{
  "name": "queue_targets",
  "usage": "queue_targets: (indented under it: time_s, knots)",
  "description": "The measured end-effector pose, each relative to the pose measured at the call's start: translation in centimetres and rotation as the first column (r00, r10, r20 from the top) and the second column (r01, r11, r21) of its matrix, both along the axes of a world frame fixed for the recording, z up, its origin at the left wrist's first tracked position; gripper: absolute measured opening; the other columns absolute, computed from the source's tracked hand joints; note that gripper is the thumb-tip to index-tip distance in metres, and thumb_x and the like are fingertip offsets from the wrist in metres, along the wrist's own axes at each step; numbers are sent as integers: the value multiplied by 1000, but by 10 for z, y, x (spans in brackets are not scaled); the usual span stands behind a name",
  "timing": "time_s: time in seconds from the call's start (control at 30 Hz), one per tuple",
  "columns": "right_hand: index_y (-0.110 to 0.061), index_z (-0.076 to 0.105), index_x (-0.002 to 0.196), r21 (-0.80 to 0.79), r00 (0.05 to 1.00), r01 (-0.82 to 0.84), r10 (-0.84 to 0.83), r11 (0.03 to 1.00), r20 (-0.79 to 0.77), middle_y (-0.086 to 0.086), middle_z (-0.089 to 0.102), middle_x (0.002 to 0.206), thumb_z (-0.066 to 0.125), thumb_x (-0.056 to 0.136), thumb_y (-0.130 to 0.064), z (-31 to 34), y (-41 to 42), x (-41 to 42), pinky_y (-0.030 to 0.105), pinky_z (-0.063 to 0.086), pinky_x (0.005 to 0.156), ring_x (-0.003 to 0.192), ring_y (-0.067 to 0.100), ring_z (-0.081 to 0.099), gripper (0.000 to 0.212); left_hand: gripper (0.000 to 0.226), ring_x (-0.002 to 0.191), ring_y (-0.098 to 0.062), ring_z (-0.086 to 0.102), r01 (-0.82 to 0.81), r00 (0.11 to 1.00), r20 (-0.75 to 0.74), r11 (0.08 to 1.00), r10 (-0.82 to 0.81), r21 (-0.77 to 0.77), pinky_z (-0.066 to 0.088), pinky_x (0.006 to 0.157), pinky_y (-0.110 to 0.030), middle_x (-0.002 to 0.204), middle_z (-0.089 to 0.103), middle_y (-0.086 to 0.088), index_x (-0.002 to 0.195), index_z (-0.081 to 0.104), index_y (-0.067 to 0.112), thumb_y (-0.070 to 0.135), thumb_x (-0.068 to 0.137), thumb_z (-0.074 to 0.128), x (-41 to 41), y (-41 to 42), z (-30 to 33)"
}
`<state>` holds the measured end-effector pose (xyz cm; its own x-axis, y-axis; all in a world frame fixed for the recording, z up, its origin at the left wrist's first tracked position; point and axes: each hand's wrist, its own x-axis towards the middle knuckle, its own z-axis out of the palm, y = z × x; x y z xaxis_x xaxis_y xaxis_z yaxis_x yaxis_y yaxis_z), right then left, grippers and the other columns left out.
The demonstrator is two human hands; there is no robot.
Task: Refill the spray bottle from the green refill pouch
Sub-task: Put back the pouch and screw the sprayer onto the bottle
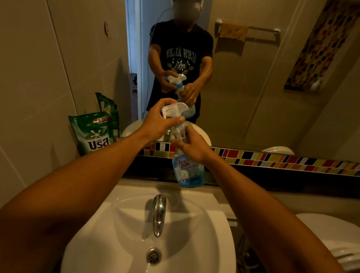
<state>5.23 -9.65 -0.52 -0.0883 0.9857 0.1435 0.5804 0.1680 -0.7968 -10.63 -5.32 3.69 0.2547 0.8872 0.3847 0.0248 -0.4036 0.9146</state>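
A clear spray bottle (188, 170) with blue liquid low inside hangs in the air above the back of the sink. My right hand (192, 145) grips its neck. My left hand (159, 120) is closed around the white and blue trigger head (177, 110) on top of the bottle. The green refill pouch (93, 133) stands upright on the ledge at the left, against the mirror and the tiled wall, apart from both hands.
Below the bottle lies a white sink (209, 237) with a chrome tap (158, 214) and a drain (153, 256). A mirror (266, 89) fills the wall ahead above a coloured tile strip (281, 161). A white toilet (340, 237) is at the right.
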Motion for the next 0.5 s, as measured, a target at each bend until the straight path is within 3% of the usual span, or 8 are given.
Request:
queue_targets:
  time_s: [0.13, 0.37, 0.5]
  knots:
    - [-14, 49, 134, -15, 1000, 16, -16, 1000, -20, 3, 67, 121, 68, 98, -33, 1, -2, 2, 27, 53, 80, 100, 14, 66, 45, 53, 102, -10, 58, 30, 997, -69, 1000, -31, -6, 53, 69, -15, 114, 57, 7, 130, 55, 20, 8, 82, 75, -5, 4, 0]
    - [-14, 49, 133, -6, 1000, 17, -17, 1000, 16, 6, 68, 123, 69, 96, -38, 2, -1, 1, 43, 57, 94, 107, 21, 67, 48, 54, 95, -10, 59, 19, 1000, -6, 1000, -19, -13, 50, 65, -8, 114, 57, 3, 128, 54, 16, 14, 80, 79, -2, -3, 4]
    - [-15, 50, 133, -2, 1000, 22, -22, 1000, 5, 6, 68, 124, 70, 96, -37, 2, -1, 1, 42, 57, 93, 108, 22, 67, 48, 52, 93, -8, 58, 6, 1000, -26, 1000, -6, 13, 51, 66, -9, 110, 57, 5, 127, 56, 15, 12, 80, 79, -2, -2, 3]
